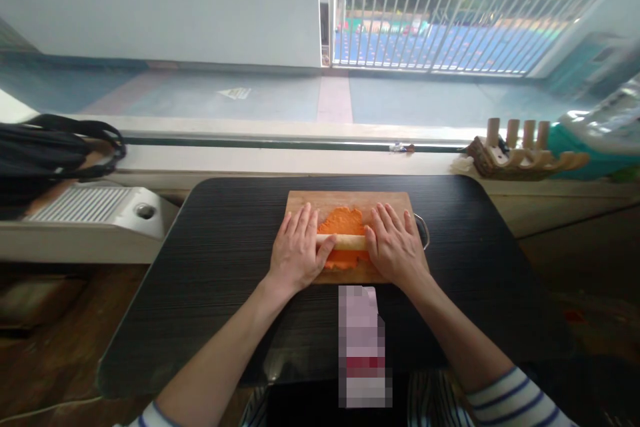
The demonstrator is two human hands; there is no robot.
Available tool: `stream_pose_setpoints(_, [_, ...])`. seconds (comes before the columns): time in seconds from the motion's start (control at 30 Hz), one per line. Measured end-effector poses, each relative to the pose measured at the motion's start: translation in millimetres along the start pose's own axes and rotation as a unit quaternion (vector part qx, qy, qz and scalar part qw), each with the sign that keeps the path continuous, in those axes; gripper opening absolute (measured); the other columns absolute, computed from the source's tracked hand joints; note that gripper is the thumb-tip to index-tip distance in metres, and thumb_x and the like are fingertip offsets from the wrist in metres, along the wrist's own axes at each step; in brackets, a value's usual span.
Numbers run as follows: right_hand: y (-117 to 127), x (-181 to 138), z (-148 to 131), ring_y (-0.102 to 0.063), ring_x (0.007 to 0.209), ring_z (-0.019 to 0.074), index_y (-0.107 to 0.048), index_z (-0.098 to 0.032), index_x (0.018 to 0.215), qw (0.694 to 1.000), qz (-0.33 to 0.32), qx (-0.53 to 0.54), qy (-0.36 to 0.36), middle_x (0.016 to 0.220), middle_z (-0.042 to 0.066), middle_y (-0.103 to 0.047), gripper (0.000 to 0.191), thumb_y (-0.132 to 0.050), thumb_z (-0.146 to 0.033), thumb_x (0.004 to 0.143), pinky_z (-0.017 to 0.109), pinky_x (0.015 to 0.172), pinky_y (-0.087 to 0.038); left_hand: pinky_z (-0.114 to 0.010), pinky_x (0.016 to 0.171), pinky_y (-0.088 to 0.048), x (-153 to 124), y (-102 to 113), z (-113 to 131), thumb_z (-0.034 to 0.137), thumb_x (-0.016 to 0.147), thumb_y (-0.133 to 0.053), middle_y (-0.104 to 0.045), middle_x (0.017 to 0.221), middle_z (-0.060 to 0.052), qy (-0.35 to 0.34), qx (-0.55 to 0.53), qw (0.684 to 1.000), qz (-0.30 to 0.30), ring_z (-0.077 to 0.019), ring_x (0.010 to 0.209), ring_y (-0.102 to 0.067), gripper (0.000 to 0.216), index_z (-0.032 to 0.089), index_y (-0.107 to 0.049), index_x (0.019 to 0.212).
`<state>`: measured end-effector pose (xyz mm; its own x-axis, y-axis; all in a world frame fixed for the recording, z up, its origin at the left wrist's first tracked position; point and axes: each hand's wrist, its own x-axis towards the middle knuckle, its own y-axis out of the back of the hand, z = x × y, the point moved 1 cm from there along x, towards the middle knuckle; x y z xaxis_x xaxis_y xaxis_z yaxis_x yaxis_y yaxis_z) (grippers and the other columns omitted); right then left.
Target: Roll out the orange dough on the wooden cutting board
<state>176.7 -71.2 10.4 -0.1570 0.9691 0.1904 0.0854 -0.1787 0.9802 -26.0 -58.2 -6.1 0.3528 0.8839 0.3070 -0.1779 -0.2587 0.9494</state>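
Hands are pressing flat, fingers spread, left hand [296,248] and right hand [397,245] on the pin [342,241] ends; dough [341,221] is lying mid-board [350,199], already flattened, edges ragged, probably needing more rolling.

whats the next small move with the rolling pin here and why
Probably a push forward, away from the body. Both hands, left hand and right hand, lie flat on the ends of the rolling pin, which sits across the near half of the orange dough. The far part on the wooden board looks uneven and ragged, so rolling over it would likely even it out.
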Motion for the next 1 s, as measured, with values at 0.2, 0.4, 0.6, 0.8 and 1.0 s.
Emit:
stream_pose_setpoints(0.2, [-3.1, 15.6, 4.0, -0.036, 0.136, 0.0258, -0.048, -0.010, 0.135, 1.000, 0.004, 0.003, -0.007, 0.144, 0.014, -0.045, 0.048, -0.027, -0.032, 0.099, 0.050, 0.113, -0.019, -0.045, 0.113, -0.026, 18.0, -1.4, -2.3, 0.058, 0.094, -0.016, -0.046, 0.141, -0.020, 0.016, 0.002, 1.000, -0.010, -0.0277, 0.133, -0.042, 0.075, 0.003, -0.050, 0.131])
stream_pose_setpoints(0.4, [-3.2, 24.3, 6.6, -0.034, 0.137, 0.0256, -0.049, -0.012, 0.134, 1.000, -0.012, 0.009, -0.016, 0.145, 0.013, -0.045, 0.047, -0.026, -0.031, 0.098, 0.050, 0.113, -0.020, -0.044, 0.112, -0.028, 29.2, -4.5, -5.0, 0.057, 0.094, -0.016, -0.051, 0.137, -0.019, 0.022, 0.005, 1.000, -0.008, -0.0272, 0.130, -0.045, 0.073, 0.005, -0.053, 0.130])
stream_pose_setpoints(0.6, [-7.5, 33.2, 11.1, -0.034, 0.137, 0.0264, -0.048, -0.013, 0.134, 0.999, -0.022, 0.017, -0.021, 0.145, 0.013, -0.045, 0.046, -0.027, -0.030, 0.096, 0.052, 0.111, -0.022, -0.044, 0.111, -0.030, 38.1, -6.4, -6.8, 0.055, 0.095, -0.017, -0.053, 0.135, -0.018, 0.026, 0.006, 1.000, -0.012, -0.0267, 0.129, -0.046, 0.070, 0.006, -0.054, 0.129])
stream_pose_setpoints(0.8, [-11.2, 45.7, 14.5, -0.037, 0.135, 0.0264, -0.048, -0.011, 0.133, 0.999, -0.017, 0.031, -0.041, 0.142, 0.014, -0.047, 0.047, -0.028, -0.026, 0.093, 0.051, 0.113, -0.019, -0.044, 0.110, -0.032, 48.7, -8.9, -9.0, 0.054, 0.095, -0.020, -0.056, 0.133, -0.017, 0.032, 0.008, 0.999, -0.009, -0.0275, 0.126, -0.049, 0.067, 0.008, -0.055, 0.128])
stream_pose_setpoints(1.0, [-16.6, 59.9, 19.9, -0.038, 0.134, 0.0253, -0.048, -0.012, 0.134, 0.996, -0.021, 0.056, -0.067, 0.142, 0.013, -0.048, 0.048, -0.029, -0.026, 0.092, 0.051, 0.111, -0.022, -0.044, 0.108, -0.033, 64.0, -9.9, -12.2, 0.054, 0.095, -0.019, -0.056, 0.132, -0.017, 0.048, 0.005, 0.999, -0.022, -0.0278, 0.126, -0.048, 0.067, 0.008, -0.056, 0.127])
